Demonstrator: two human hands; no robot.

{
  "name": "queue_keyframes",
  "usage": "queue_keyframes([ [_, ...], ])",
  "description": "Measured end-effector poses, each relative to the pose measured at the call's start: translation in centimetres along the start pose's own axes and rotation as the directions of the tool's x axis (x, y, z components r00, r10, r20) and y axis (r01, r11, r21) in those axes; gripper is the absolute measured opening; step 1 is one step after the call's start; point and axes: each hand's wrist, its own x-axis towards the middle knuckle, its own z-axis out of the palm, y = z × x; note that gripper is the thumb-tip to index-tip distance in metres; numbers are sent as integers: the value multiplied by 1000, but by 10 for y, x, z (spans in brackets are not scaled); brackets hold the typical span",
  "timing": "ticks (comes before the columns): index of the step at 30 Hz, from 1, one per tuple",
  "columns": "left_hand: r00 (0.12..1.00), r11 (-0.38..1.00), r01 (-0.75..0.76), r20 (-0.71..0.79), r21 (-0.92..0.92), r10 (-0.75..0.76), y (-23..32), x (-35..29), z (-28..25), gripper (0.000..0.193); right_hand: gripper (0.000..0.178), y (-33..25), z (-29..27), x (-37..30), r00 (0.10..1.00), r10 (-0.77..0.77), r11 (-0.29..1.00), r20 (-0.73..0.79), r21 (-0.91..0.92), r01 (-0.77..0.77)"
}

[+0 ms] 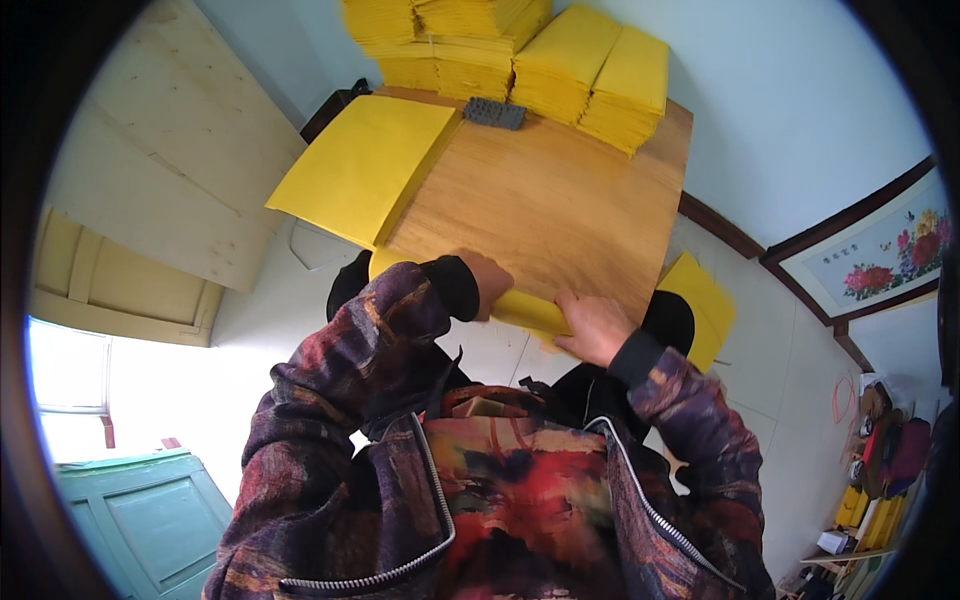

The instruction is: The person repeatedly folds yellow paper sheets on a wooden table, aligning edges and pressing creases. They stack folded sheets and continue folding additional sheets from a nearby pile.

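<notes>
At the near edge of a wooden table (560,200), both hands are on a yellow paper sheet (530,312) that looks bent or rolled over along that edge. My left hand (487,282) is closed on its middle part, the fingers partly turned from view. My right hand (597,330) grips the right end, with the thumb on top. The sheet's left end shows beyond my left sleeve. Whether it is one layer or more, I cannot tell. On the table's left side lies a flat stack of yellow paper (360,160).
Tall bundles of yellow paper (565,60) stand along the back of the table. A dark grey textured block (495,113) lies in front of them. Another yellow sheet (700,310) is beside my right knee. A framed flower picture (880,255) leans at the right; a cluttered shelf (860,555) stands lower right.
</notes>
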Motion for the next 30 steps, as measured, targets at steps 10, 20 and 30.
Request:
queue_keyframes([
  [10, 845, 943, -18, -499, 333, 193, 6, 20, 7, 8, 55, 13, 14, 4, 957, -15, 603, 289, 766, -222],
  [20, 978, 969, -36, -189, 244, 84, 12, 29, -20, 22, 67, 16, 2, 3, 995, 58, 936, 85, 341, -84],
  [30, 972, 981, 16, -232, 196, 31, 26, 25, -15, 4, 52, 5, 10, -4, 992, 120, 928, -43, 360, -97],
])
